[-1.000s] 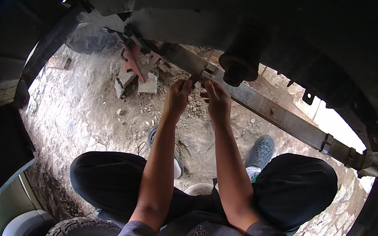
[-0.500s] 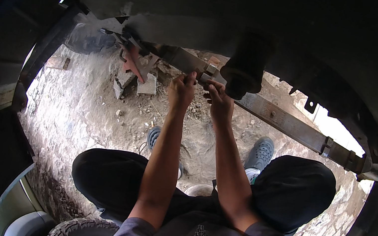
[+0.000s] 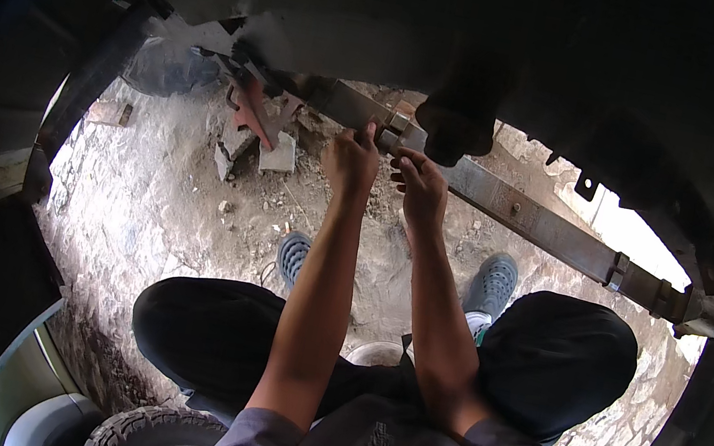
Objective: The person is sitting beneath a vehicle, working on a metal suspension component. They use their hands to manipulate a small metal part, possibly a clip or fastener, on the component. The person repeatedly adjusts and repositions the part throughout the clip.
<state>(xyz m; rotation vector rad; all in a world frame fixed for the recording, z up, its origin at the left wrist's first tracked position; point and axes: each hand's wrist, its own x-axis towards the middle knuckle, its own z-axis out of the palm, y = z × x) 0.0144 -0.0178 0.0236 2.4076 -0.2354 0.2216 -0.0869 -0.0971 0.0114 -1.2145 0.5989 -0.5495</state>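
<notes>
Low on the left a tyre [image 3: 129,431] runs out of sight at the bottom, and farther off a red metal piece [image 3: 251,114] sits beside a pale stone block [image 3: 278,155]; the left shoe [image 3: 292,257] shows no heel now, the left forearm [image 3: 319,302] having swung rightward across it. The left hand [image 3: 353,163] has shifted up and right, fingers curled, thumb up near the metal clip [image 3: 390,136] on the flat steel bar [image 3: 500,198]; I can't tell whether it pinches anything. Between the dark trousers [image 3: 556,368] curves a pale round rim [image 3: 377,352], perhaps a container, contents indistinct. The right hand [image 3: 424,185], slightly farther right too, has half-bent fingers beside the clip, grip unclear, near a dark cylindrical part [image 3: 456,133] fading into shadow
</notes>
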